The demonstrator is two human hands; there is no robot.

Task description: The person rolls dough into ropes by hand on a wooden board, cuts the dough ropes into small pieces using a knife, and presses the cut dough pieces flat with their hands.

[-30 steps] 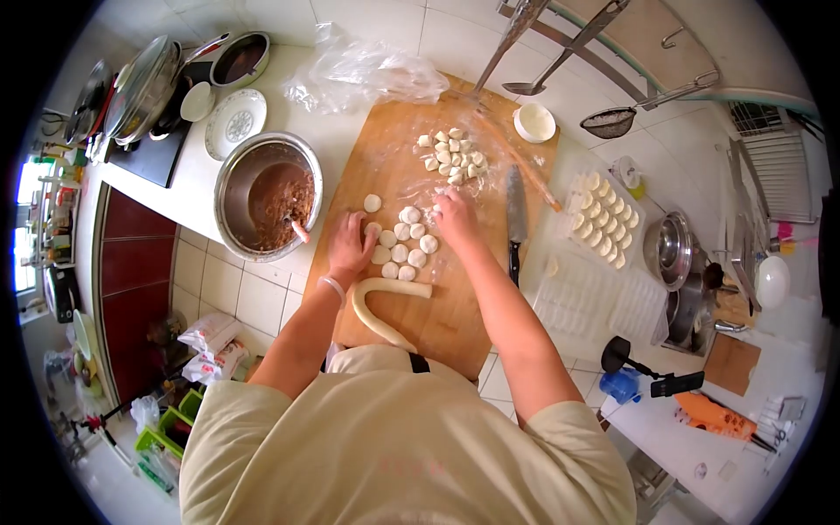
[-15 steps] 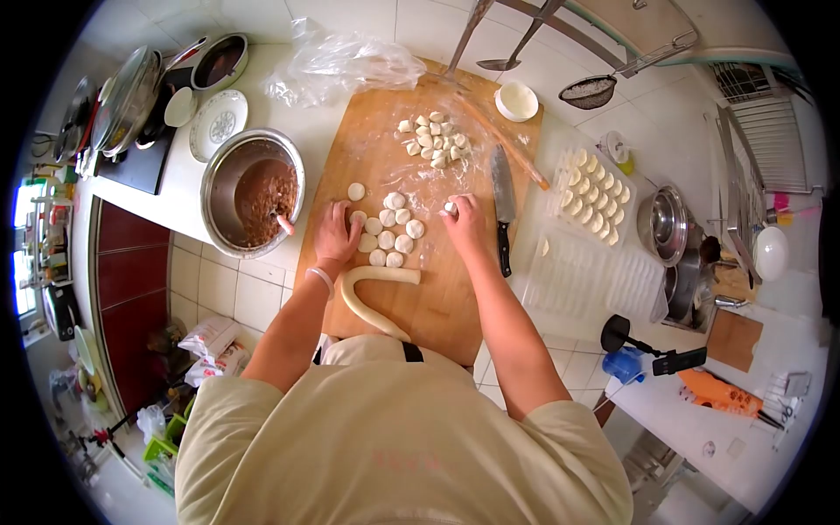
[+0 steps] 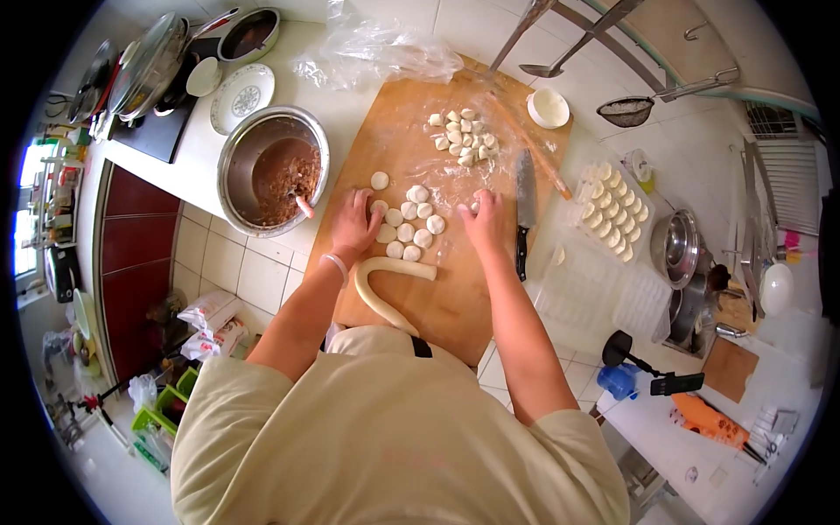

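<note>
My left hand point(image 3: 353, 224) rests on the wooden board point(image 3: 459, 302), fingers slightly spread at the left edge of several flattened dough rounds point(image 3: 408, 211). Right of these rounds, my right hand point(image 3: 487, 219) has its fingers closed around a small piece of dough point(image 3: 475, 207). A long curved dough roll point(image 3: 374, 297) lies nearer to me. Farther back is a pile of small cut dough pieces point(image 3: 464, 136). A knife point(image 3: 525, 201) lies right of my right hand, beside a rolling pin point(image 3: 529, 144).
A metal bowl of brown filling point(image 3: 230, 184) stands left of the board. Trays point(image 3: 569, 293), one holding filled dumplings point(image 3: 614, 213), are on the right. A white bowl point(image 3: 548, 108) and plastic bag point(image 3: 376, 54) are at the back; ladles and a strainer point(image 3: 626, 111) hang above.
My right hand has come back from beside the pile of cut pieces toward the right of the rounds, with a small dough piece in its fingers. My left hand stays by the rounds. The view has shifted.
</note>
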